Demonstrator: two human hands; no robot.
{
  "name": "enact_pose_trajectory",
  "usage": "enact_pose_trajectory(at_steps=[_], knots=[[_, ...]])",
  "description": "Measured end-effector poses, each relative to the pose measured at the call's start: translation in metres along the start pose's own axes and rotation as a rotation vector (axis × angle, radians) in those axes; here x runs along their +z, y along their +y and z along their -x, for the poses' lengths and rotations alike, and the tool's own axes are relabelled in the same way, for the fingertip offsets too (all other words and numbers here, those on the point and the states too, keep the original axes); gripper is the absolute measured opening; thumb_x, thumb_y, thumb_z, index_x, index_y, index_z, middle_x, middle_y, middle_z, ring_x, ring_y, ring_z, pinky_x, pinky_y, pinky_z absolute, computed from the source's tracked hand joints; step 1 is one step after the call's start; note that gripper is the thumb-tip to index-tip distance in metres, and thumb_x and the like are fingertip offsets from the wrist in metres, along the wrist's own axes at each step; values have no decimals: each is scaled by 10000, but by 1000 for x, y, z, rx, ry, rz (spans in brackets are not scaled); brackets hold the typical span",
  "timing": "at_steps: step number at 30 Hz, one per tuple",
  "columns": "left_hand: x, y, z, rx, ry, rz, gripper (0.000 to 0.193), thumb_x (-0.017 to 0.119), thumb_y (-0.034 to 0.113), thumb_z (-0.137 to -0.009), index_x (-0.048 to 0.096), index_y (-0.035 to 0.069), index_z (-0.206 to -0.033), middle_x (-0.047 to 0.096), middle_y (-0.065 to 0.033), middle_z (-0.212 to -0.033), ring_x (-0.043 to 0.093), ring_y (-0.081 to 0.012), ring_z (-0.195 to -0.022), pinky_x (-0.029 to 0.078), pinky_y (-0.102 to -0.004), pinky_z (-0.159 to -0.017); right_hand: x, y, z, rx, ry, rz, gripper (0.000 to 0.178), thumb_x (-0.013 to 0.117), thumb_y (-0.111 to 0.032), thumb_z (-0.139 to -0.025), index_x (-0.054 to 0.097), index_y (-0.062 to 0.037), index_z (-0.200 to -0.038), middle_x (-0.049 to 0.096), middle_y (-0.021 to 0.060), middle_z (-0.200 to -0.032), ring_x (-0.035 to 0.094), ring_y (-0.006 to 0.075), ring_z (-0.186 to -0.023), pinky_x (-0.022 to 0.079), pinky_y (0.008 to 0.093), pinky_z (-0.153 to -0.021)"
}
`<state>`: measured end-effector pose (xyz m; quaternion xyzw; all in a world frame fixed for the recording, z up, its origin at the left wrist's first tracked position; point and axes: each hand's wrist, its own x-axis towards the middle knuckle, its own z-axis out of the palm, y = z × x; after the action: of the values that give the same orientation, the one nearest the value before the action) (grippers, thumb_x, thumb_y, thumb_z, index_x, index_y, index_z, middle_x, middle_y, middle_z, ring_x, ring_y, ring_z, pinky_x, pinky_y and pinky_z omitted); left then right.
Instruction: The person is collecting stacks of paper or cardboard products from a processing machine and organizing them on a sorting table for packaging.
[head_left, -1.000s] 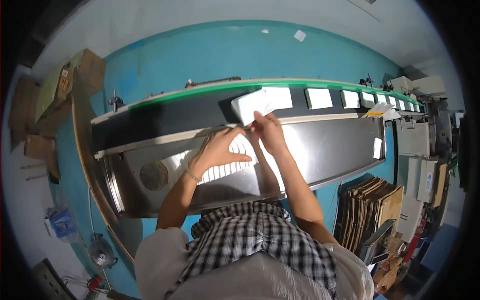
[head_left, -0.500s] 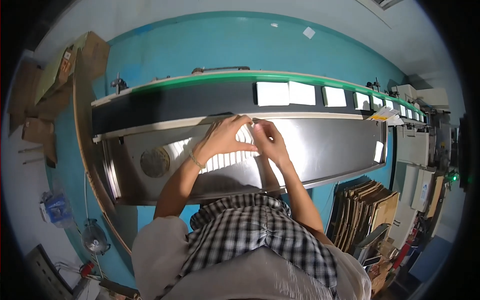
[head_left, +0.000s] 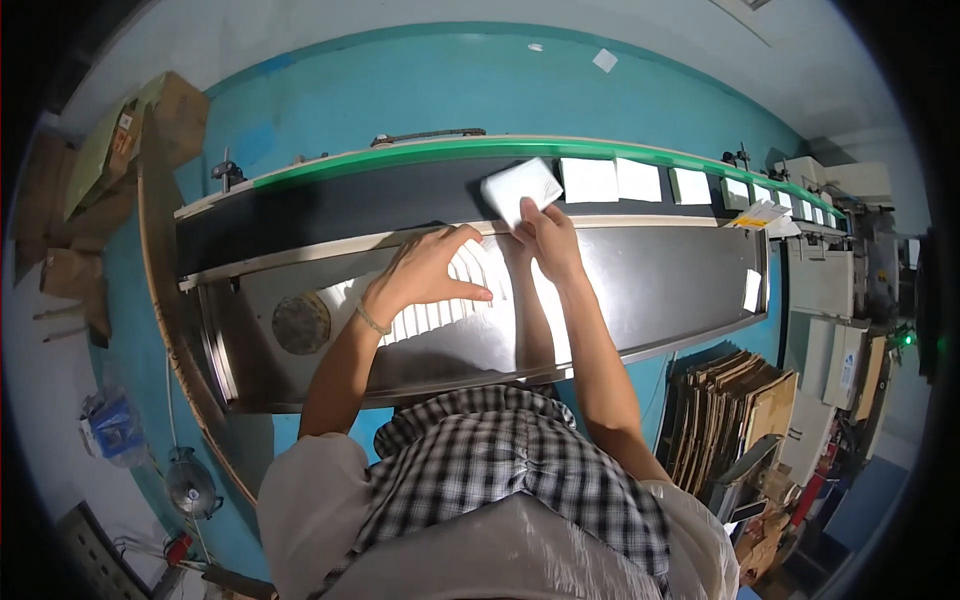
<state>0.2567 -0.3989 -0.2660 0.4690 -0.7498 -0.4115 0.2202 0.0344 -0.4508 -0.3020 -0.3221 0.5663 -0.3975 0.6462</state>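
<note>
My right hand (head_left: 548, 240) grips the near edge of a small white rectangular pack (head_left: 521, 190), thumb on top. The pack is tilted askew over the dark conveyor belt (head_left: 400, 195); whether it touches the belt I cannot tell. My left hand (head_left: 425, 270) is open and holds nothing, its fingers and thumb curved apart. Under it, on the steel tray (head_left: 660, 270), lies a row of white pieces (head_left: 430, 318) with thin dark lines between them, partly covered by the hand. Just right of the held pack, white packs (head_left: 590, 181) lie along the belt.
A pale rail (head_left: 330, 255) divides tray and belt; a green strip (head_left: 400, 150) edges the far side. A round plate (head_left: 301, 323) sits at the tray's left. A tall brown board (head_left: 165, 300) stands left, folded cardboard (head_left: 730, 415) lower right, a yellow-and-white card (head_left: 760, 215) at the rail.
My right hand has moved forward and away from the left, bringing the white pack over the belt. My left hand has shifted slightly left. The packs on the belt have travelled right.
</note>
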Motion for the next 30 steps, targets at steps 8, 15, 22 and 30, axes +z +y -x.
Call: enact_pose_trajectory(at_steps=[8, 15, 22, 30], knots=[[-11, -18, 14, 47, 70, -50, 848, 889, 456, -641, 553, 15, -1283, 595, -228, -1274, 582, -404, -1172, 469, -446, -973, 48, 11, 69, -253, -206, 699, 483, 683, -399, -948, 630, 23, -1178, 649, 71, -954, 579, 112, -773, 474, 247, -681], [-14, -20, 22, -8, 61, -77, 837, 882, 487, -639, 564, 50, -1279, 607, -209, -1260, 605, -409, -1134, 500, -448, -928, 24, 17, 52, -41, -208, 514, 352, 667, -273, -948, 657, 26, -1135, 669, 80, -932, 579, 108, -791, 468, 276, -704], [-14, -25, 25, -56, 74, -79, 818, 871, 512, -650, 572, 58, -1261, 620, -202, -1226, 611, -415, -1113, 503, -461, -907, 42, 22, 14, 7, 1, 61, 396, 631, -385, -989, 591, 7, -1032, 636, 60, -868, 633, 131, -792, 510, 237, -749], [-18, -27, 33, 91, 152, -160, 871, 892, 476, -621, 538, 58, -1298, 617, -226, -1213, 592, -418, -1147, 480, -470, -946, 52, 28, 58, 57, -174, 306, 425, 641, -372, -988, 643, 36, -1108, 647, 53, -866, 560, 105, -750, 466, 264, -671]])
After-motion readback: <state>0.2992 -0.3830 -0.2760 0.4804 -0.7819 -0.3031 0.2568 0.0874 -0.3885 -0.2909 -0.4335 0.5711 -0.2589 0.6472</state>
